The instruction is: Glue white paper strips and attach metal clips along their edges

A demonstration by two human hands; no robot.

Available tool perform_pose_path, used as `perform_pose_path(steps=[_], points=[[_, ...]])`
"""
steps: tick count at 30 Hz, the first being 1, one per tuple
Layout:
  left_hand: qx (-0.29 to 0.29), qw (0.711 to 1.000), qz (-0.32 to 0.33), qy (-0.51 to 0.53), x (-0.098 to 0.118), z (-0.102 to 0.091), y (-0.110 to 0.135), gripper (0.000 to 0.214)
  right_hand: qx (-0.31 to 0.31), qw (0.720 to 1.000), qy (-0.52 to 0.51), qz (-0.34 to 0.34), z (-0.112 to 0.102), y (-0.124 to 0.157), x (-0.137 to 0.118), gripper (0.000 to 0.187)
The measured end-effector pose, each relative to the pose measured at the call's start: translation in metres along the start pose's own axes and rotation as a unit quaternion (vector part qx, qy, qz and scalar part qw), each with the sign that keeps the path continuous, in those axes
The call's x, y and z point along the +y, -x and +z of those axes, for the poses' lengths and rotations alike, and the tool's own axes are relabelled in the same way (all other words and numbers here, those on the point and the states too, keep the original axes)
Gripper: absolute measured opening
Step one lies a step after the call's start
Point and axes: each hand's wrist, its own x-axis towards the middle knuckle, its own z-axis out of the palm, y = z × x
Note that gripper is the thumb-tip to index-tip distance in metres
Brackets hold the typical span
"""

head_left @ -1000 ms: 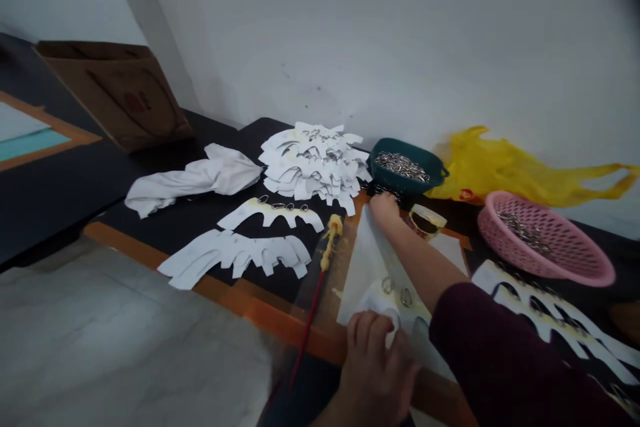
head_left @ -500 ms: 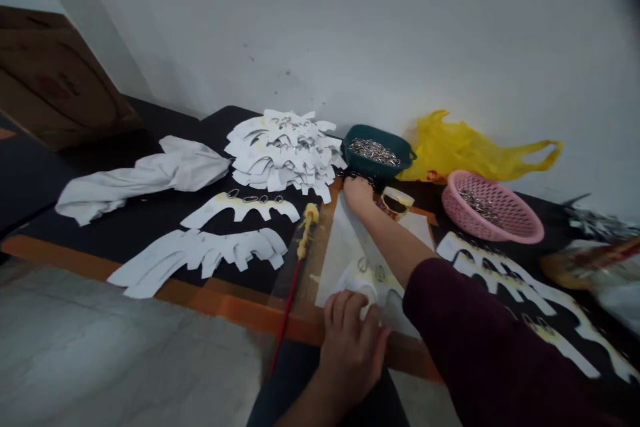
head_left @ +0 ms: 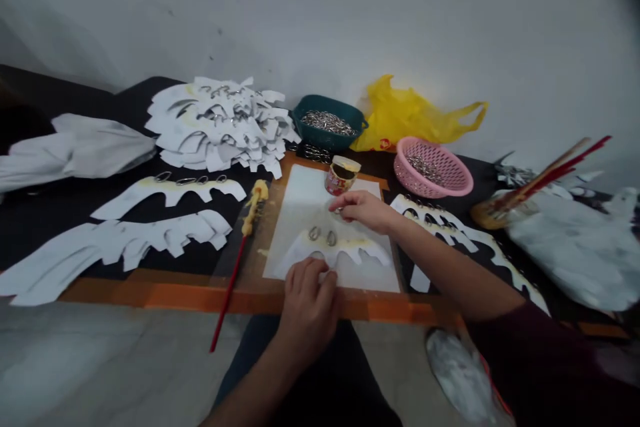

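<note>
One white scalloped cutout (head_left: 345,248), thin and flat with pointed lobes along its near edge, is lying on a white sheet (head_left: 310,197) at the near middle of the table (head_left: 150,293), with two small oval metal rings (head_left: 315,233) sitting on its yellow-smeared far edge. The left hand (head_left: 307,307) is pressing down on the cutout's near left part, its grip loose, fingers bent side by side and closing on nothing. The right hand (head_left: 363,208) is hovering just beyond the cutout, its grip pinched together at the fingertips on something too small to tell. One small round tin (head_left: 341,175) is standing at the sheet's far edge. One red-handled brush (head_left: 240,247) with a yellow-caked head is lying to the left. Two more cutouts (head_left: 170,188) are lying further left, and one ragged pile of cutouts (head_left: 220,123) beyond them. Two plastic baskets of metal rings are sitting far back: a teal basket (head_left: 327,127) and a pink basket (head_left: 433,173), with a crumpled yellow bag (head_left: 405,117) between them.
</note>
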Motion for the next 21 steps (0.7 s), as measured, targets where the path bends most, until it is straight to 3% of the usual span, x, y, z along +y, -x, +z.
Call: perform_pose_path(steps=[3,5,8,11,17,21], points=[[-0.069,0.997,0.023,0.031,0.014,0.014,-0.007,0.012,-0.037,0.996,-0.078,0.027,-0.013,0.02,0.026,0.021],[-0.099,0.994,0.029,0.034,0.02,0.024,-0.011,0.013,-0.05,0.997,-0.045,0.025,-0.018,0.028,0.037,0.021],[-0.129,0.991,0.029,0.016,0.025,0.036,-0.014,0.014,-0.044,0.996,0.07,-0.043,-0.023,0.032,0.043,0.022],[-0.132,0.991,0.016,-0.013,0.026,0.04,-0.015,0.016,-0.051,0.984,0.135,-0.105,-0.025,0.03,0.043,0.017],[-0.138,0.988,0.0,-0.07,0.028,0.042,-0.014,0.024,-0.108,0.985,0.084,-0.106,-0.022,0.018,0.045,0.01],[-0.155,0.985,-0.002,-0.082,0.028,0.042,-0.014,0.026,-0.136,0.97,0.141,-0.143,-0.018,0.011,0.044,0.006]])
